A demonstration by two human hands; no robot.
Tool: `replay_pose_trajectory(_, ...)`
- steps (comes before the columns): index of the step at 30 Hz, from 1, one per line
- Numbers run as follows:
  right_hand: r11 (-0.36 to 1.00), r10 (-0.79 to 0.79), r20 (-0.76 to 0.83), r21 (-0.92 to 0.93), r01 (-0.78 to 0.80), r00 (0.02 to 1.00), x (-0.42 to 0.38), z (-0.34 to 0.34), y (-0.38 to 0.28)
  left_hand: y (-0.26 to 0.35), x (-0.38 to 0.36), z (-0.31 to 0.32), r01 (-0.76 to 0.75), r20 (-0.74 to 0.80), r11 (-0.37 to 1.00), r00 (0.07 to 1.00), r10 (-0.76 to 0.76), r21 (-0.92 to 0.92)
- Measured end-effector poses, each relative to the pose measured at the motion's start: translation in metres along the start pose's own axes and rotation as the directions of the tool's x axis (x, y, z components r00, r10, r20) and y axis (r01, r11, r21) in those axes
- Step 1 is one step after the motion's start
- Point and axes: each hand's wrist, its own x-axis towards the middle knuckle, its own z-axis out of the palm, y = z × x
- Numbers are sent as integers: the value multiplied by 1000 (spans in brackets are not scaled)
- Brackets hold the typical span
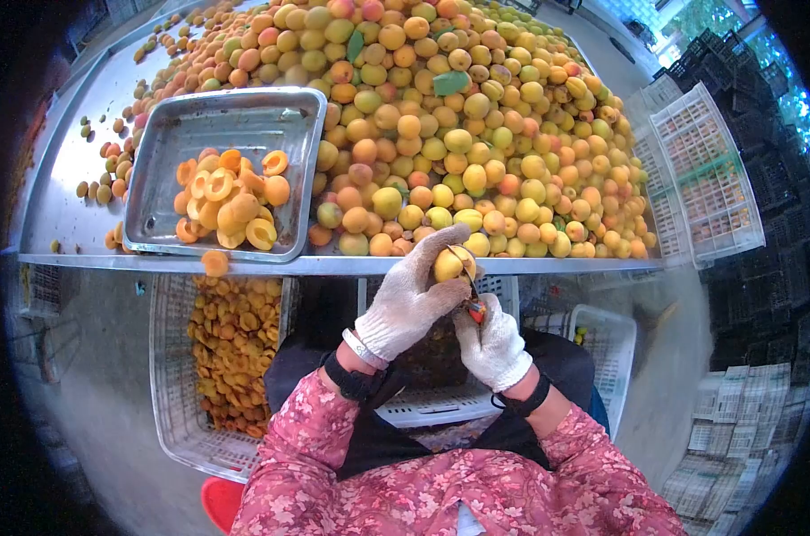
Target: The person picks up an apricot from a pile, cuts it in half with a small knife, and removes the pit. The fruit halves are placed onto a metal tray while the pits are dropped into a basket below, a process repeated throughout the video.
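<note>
Just in front of the table edge, my left hand [407, 302], in a white work glove, is closed around a yellow apricot [449, 264]. My right hand [494, 347], also gloved, grips a small knife [477, 309] with a red and dark handle. Its blade lies against the apricot's side; how deep it sits is hard to see. To the left on the table, a metal tray [314, 170] holds a heap of apricot halves [230, 201], several showing hollow centres.
A big pile of whole apricots [476, 134] covers much of the metal table [70, 201]. Below stand a crate [174, 393] of halves, another white crate [436, 406] between my knees and a third [617, 348] at right. Stacked crates [704, 170] stand beyond the table's right end.
</note>
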Motion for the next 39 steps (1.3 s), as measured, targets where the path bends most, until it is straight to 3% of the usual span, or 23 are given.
replay_pose_trajectory(10,997,49,-85,65,-43,995,-5,8,-14,-14,4,5,-70,-41,997,997,69,-34)
replay_pose_trajectory(13,999,42,-110,-3,-42,993,-10,19,-11,-23,0,11,-71,-95,991,994,61,-111)
replay_pose_trajectory(14,997,80,-81,-17,-81,994,-11,22,-12,-22,-3,16,24,-93,912,993,-68,-409)
replay_pose_trajectory(15,996,81,-82,-18,-83,993,-10,23,-9,-22,-6,19,108,-55,738,980,-192,-667)
replay_pose_trajectory(19,998,16,-91,-62,-22,996,-7,28,-4,-19,-5,18,174,12,623,967,-255,-763)
replay_pose_trajectory(23,999,42,-80,30,-40,996,0,20,-13,-14,1,18,83,-142,709,957,-252,-701)
replay_pose_trajectory(25,996,67,-63,65,-63,996,3,14,-24,-13,1,13,-59,-179,915,984,-15,-399)
replay_pose_trajectory(26,994,106,-35,27,-105,994,4,11,-31,-14,2,11,-107,-204,943,978,43,-314)
replay_pose_trajectory(28,989,147,-9,-15,-147,989,3,13,-31,-9,-2,12,-50,-186,915,982,-28,-401)
replay_pose_trajectory(30,996,82,-62,-18,-83,995,1,24,-17,-12,-5,12,9,-161,874,982,-99,-485)
replay_pose_trajectory(32,997,65,-64,-29,-67,996,-1,31,-7,-27,-7,10,189,-19,642,953,-303,-743)
replay_pose_trajectory(35,1000,16,-63,-15,-17,998,2,26,-15,-22,-5,11,192,-6,570,945,-326,-799)
replay_pose_trajectory(36,998,65,-40,31,-63,997,3,23,-18,-20,-3,12,193,-5,572,946,-325,-797)
replay_pose_trajectory(38,988,118,-4,105,-117,993,4,15,-24,-14,0,15,-5,-191,759,969,-157,-651)
replay_pose_trajectory(39,988,114,-5,103,-113,993,6,11,-28,-11,0,15,-9,-191,759,970,-153,-651)
